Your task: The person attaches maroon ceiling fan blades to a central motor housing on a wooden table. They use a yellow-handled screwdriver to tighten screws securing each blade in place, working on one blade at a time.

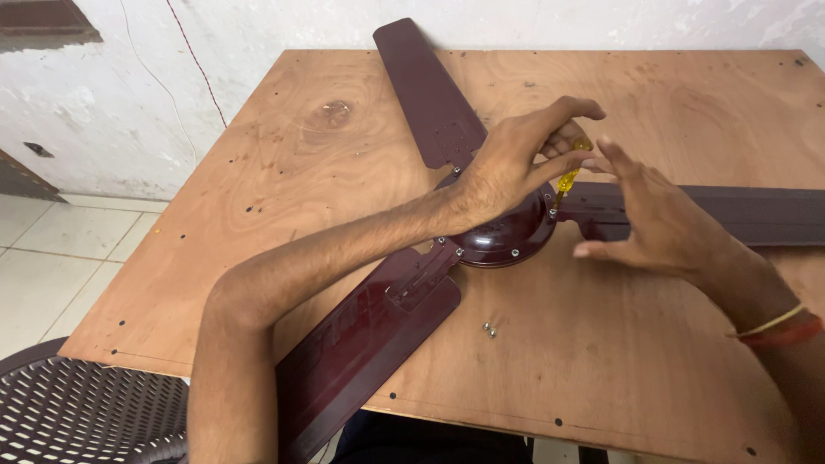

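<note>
A dark maroon ceiling fan lies on a plywood table (301,163), its round motor hub (503,236) in the middle and three blades spreading out. My left hand (516,159) reaches across the hub and grips a yellow-handled screwdriver (569,176) that stands upright at the hub's right edge, where the right blade (730,215) joins. My right hand (653,210) hovers beside the screwdriver with fingers apart, fingertips close to its handle. It wears a yellow and red band at the wrist.
A small loose screw or nut (490,329) lies on the table in front of the hub. One blade (425,86) points to the far wall, another (361,352) overhangs the near edge. A dark perforated plastic chair (77,412) stands at the lower left on a tiled floor.
</note>
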